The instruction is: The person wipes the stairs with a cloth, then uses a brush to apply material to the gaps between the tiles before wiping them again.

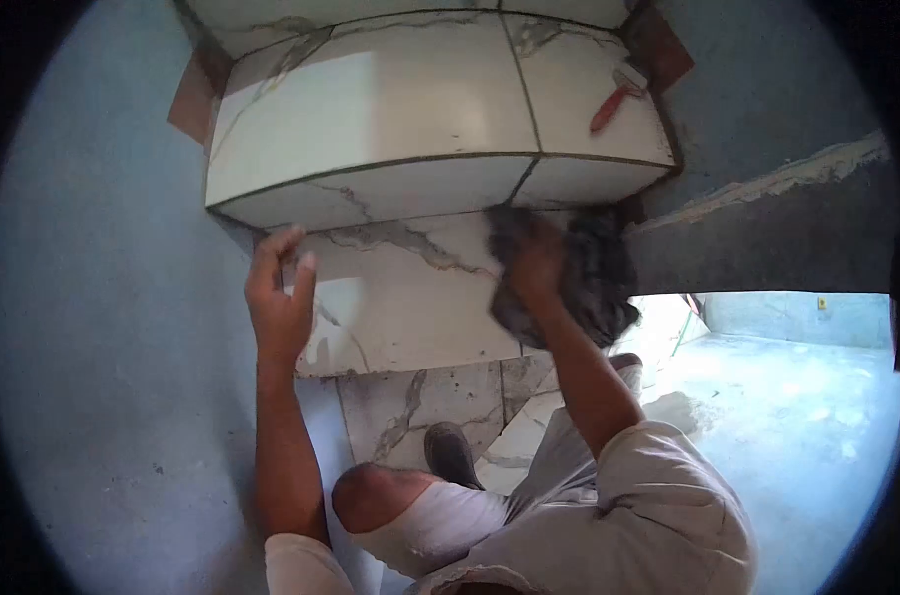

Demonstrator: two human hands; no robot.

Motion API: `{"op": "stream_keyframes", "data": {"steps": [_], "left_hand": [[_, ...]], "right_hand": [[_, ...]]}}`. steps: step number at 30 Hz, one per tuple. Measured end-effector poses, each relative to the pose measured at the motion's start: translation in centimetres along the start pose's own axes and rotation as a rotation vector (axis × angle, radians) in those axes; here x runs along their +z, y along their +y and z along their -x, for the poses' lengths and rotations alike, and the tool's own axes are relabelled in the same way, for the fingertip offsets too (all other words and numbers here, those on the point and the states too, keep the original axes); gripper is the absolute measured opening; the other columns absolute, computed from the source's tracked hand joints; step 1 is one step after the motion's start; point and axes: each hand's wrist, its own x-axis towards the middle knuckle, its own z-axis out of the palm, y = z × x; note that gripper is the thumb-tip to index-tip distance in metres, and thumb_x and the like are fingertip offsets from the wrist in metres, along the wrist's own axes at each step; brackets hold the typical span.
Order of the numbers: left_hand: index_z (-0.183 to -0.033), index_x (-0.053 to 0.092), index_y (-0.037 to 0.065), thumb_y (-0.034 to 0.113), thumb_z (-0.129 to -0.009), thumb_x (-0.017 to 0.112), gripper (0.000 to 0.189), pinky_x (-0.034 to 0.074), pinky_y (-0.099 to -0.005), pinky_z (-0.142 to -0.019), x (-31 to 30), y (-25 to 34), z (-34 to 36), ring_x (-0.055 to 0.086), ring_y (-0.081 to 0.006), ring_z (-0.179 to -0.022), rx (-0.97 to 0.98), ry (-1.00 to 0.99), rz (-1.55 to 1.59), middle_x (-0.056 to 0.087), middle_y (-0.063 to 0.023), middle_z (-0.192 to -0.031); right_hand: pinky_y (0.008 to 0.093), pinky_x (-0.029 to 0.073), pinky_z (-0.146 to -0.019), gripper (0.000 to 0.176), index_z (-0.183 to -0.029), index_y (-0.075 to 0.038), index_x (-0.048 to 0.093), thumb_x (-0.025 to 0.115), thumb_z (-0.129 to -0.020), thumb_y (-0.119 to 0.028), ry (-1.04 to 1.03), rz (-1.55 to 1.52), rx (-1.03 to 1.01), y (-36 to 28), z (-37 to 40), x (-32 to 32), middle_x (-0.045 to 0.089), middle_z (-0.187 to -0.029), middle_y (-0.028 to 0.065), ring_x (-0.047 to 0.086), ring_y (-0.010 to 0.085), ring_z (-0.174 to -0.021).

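My right hand (536, 263), smeared by motion, is on a bunched dark cloth (604, 283) at the right end of the lower marble-patterned step (410, 317). The cloth spreads on both sides of the hand, close to the riser (391, 193) of the step above. At the left end of the same step, my left hand (281, 297) has its thumb and fingers apart with nothing between them. It is near the blue wall (123, 297).
A small red-handled tool (614, 104) with a pale head lies on the upper step (430, 94). Reddish-brown patches (194, 99) flank that step. A dark ledge (767, 243) runs along the right, above a bright floor (787, 416). My shoe (452, 454) is below on tiles.
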Motion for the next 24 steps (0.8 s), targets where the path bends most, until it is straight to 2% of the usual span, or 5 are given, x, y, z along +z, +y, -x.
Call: {"op": "stream_keyframes", "data": {"steps": [4, 10, 15, 18, 24], "left_hand": [[-0.106, 0.06, 0.002, 0.011, -0.083, 0.064, 0.025, 0.044, -0.0387, -0.09, 1.9, 5.5, -6.2, 0.056, -0.0273, -0.103, 0.336, 0.128, -0.174, 0.06, -0.0144, -0.107], [-0.105, 0.059, 0.001, 0.018, -0.084, 0.065, 0.028, 0.041, -0.0424, -0.092, 7.8, 5.9, -13.1, 0.052, -0.033, -0.105, 0.658, 0.174, -0.517, 0.059, -0.0165, -0.107], [-0.11, 0.057, -0.001, 0.028, -0.084, 0.064, 0.039, 0.039, -0.0453, -0.095, 9.2, 4.9, -13.5, 0.048, -0.0371, -0.111, 0.515, 0.155, -0.689, 0.055, -0.0216, -0.113], [-0.111, 0.057, -0.001, 0.032, -0.085, 0.063, 0.042, 0.039, -0.0466, -0.095, 9.0, 6.1, -13.6, 0.047, -0.0379, -0.112, 0.489, 0.059, -0.752, 0.054, -0.023, -0.114], [-0.108, 0.059, 0.001, 0.029, -0.087, 0.062, 0.036, 0.04, -0.0438, -0.093, 9.2, 5.4, -13.1, 0.049, -0.0352, -0.108, 0.509, 0.073, -0.791, 0.056, -0.0178, -0.113]], "right_hand": [[0.0481, 0.034, -0.098, 0.042, -0.119, -0.004, 0.057, 0.051, -0.089, -0.032, -0.081, 0.327, 0.167, 1.2, 0.3, -2.3, 0.051, -0.122, 0.0214, 0.046, 0.0375, -0.114], [0.0497, 0.033, -0.096, 0.028, -0.112, -0.001, 0.054, 0.057, -0.086, -0.011, 0.444, -0.572, 0.607, -7.0, -2.8, -2.2, 0.047, -0.119, 0.0235, 0.045, 0.0385, -0.111], [0.047, 0.039, -0.086, 0.035, -0.104, -0.004, 0.059, 0.063, -0.069, 0.001, 0.646, -0.499, 0.061, -4.7, -5.3, -2.3, 0.05, -0.109, 0.0211, 0.049, 0.0404, -0.1], [0.0454, 0.043, -0.079, 0.033, -0.098, -0.004, 0.06, 0.062, -0.066, 0.002, 0.292, -0.61, 0.279, -4.9, -3.5, -0.9, 0.051, -0.105, 0.0197, 0.051, 0.0398, -0.095], [0.0481, 0.046, -0.079, 0.026, -0.094, -0.005, 0.06, 0.062, -0.069, 0.0, 0.595, -0.581, 0.064, -4.5, -5.5, -3.7, 0.056, -0.106, 0.021, 0.054, 0.042, -0.095]]}}
